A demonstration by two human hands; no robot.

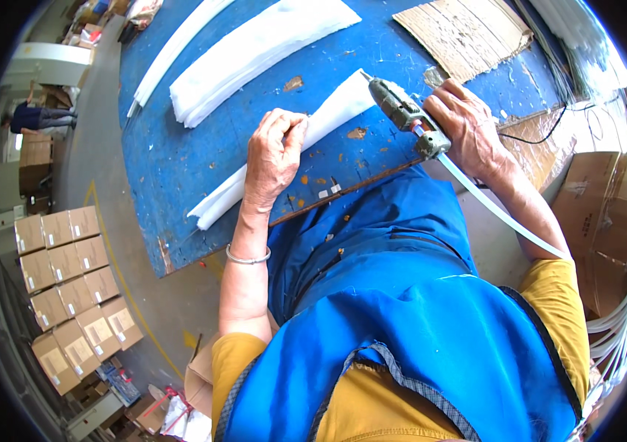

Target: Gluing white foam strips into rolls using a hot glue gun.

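My left hand [275, 155] presses down with curled fingers on a long folded white fabric strip [335, 110] that lies across the blue table [180, 158]. My right hand [468, 125] grips a grey glue gun [402, 110] with its nozzle pointing at the strip's far end. A white glue stick [501, 214] trails out of the gun's back along my right forearm. A metal bangle sits on my left wrist.
A stack of white fabric pieces [254, 51] and a longer white strip [173, 48] lie farther back on the table. Torn cardboard [468, 29] lies at the back right. Cardboard boxes [70, 287] stand in rows on the floor at left, another box [608, 214] at right.
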